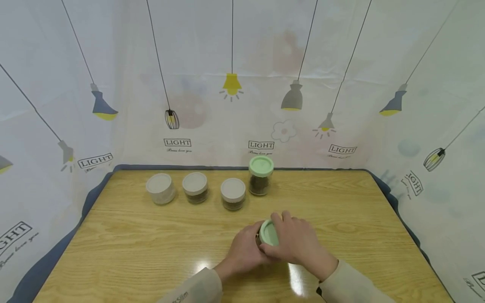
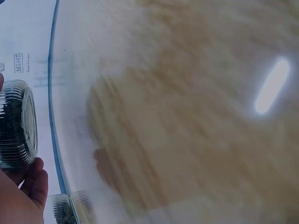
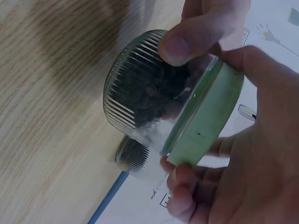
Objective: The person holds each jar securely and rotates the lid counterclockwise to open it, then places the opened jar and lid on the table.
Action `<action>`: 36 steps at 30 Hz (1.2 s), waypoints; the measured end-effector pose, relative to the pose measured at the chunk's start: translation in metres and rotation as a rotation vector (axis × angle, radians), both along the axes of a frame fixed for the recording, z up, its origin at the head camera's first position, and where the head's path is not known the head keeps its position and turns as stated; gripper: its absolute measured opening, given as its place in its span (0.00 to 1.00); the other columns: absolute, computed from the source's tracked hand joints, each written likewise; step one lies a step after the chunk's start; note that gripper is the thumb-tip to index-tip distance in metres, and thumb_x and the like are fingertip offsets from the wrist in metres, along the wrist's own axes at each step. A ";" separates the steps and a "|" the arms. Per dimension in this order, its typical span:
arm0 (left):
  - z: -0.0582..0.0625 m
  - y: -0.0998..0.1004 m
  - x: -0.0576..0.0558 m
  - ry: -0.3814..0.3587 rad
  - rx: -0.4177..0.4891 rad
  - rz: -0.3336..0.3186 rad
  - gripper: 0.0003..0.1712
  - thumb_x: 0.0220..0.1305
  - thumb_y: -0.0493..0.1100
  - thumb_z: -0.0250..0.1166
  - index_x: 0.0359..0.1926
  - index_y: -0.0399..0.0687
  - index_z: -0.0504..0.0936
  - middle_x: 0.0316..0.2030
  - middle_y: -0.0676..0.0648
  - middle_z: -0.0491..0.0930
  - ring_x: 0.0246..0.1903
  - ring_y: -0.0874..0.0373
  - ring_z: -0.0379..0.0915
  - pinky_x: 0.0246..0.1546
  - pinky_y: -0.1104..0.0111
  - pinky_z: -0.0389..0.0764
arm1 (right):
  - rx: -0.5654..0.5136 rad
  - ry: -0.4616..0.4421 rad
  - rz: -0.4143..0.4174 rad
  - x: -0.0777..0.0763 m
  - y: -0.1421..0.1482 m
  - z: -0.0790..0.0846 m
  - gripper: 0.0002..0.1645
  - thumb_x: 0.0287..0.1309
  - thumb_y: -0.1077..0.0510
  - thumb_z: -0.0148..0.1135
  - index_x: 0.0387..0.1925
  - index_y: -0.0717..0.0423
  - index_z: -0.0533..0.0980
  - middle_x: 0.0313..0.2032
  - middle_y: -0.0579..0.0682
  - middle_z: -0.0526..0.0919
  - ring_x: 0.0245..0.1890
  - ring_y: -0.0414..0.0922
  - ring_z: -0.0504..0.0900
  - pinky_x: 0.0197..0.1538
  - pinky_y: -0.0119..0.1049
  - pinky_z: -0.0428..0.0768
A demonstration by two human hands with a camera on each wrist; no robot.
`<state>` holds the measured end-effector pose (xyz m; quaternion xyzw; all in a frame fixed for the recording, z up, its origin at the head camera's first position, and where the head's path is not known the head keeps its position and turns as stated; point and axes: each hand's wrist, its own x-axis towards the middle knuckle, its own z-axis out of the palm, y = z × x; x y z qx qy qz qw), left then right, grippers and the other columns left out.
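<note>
My left hand (image 1: 245, 248) grips the ribbed clear body of a glass jar (image 3: 140, 84), which has dark contents. My right hand (image 1: 295, 240) holds its pale green lid (image 1: 268, 234) by the edge, fingers on one side and thumb on the other. The lid sits on the jar's mouth. In the right wrist view the jar is tilted, the left thumb (image 3: 180, 46) lying on the glass near the lid. At the left edge of the left wrist view, the ribbed jar (image 2: 18, 126) shows above the curled left fingers (image 2: 35, 184).
Toward the back of the wooden table (image 1: 151, 244) stand a taller green-lidded jar (image 1: 260, 181) with dark contents and three short white-lidded jars, a left one (image 1: 161, 189), a middle one (image 1: 195, 187) and a right one (image 1: 233, 193). A lamp-patterned cloth (image 1: 212, 126) surrounds the table.
</note>
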<state>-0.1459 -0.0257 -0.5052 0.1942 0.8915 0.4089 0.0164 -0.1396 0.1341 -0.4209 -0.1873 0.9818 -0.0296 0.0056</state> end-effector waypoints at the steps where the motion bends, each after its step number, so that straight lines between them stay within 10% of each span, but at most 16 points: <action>1: 0.000 0.000 0.000 -0.003 -0.001 -0.003 0.50 0.41 0.64 0.77 0.64 0.52 0.71 0.54 0.54 0.80 0.52 0.58 0.76 0.53 0.60 0.78 | -0.009 -0.013 0.029 -0.001 0.002 -0.001 0.42 0.45 0.28 0.62 0.52 0.53 0.71 0.37 0.52 0.75 0.29 0.47 0.76 0.30 0.42 0.76; 9: -0.001 -0.002 0.000 -0.051 -0.043 -0.007 0.51 0.42 0.65 0.75 0.66 0.51 0.70 0.55 0.53 0.79 0.50 0.58 0.75 0.52 0.60 0.77 | -0.094 -0.139 0.175 -0.008 0.012 0.007 0.44 0.45 0.35 0.67 0.63 0.47 0.68 0.45 0.51 0.73 0.39 0.46 0.73 0.39 0.45 0.76; 16: -0.002 -0.001 -0.001 -0.014 -0.024 -0.002 0.51 0.42 0.68 0.75 0.65 0.52 0.70 0.51 0.53 0.81 0.49 0.59 0.77 0.50 0.61 0.78 | -0.049 -0.124 0.066 -0.005 0.013 0.012 0.63 0.39 0.14 0.55 0.72 0.44 0.61 0.62 0.58 0.70 0.57 0.58 0.75 0.56 0.59 0.73; 23: -0.007 0.002 0.001 0.003 0.008 -0.025 0.52 0.41 0.68 0.76 0.65 0.53 0.70 0.49 0.54 0.82 0.47 0.61 0.78 0.49 0.65 0.79 | 0.024 -0.066 -0.047 -0.004 0.007 0.004 0.59 0.46 0.11 0.38 0.65 0.49 0.65 0.50 0.56 0.76 0.48 0.55 0.78 0.49 0.54 0.76; 36: -0.001 0.000 -0.002 0.025 -0.032 0.012 0.52 0.40 0.67 0.76 0.64 0.49 0.72 0.52 0.52 0.81 0.49 0.58 0.76 0.50 0.61 0.78 | 0.046 -0.014 -0.079 -0.003 -0.002 -0.002 0.65 0.40 0.09 0.41 0.61 0.56 0.69 0.46 0.59 0.77 0.34 0.54 0.80 0.33 0.48 0.79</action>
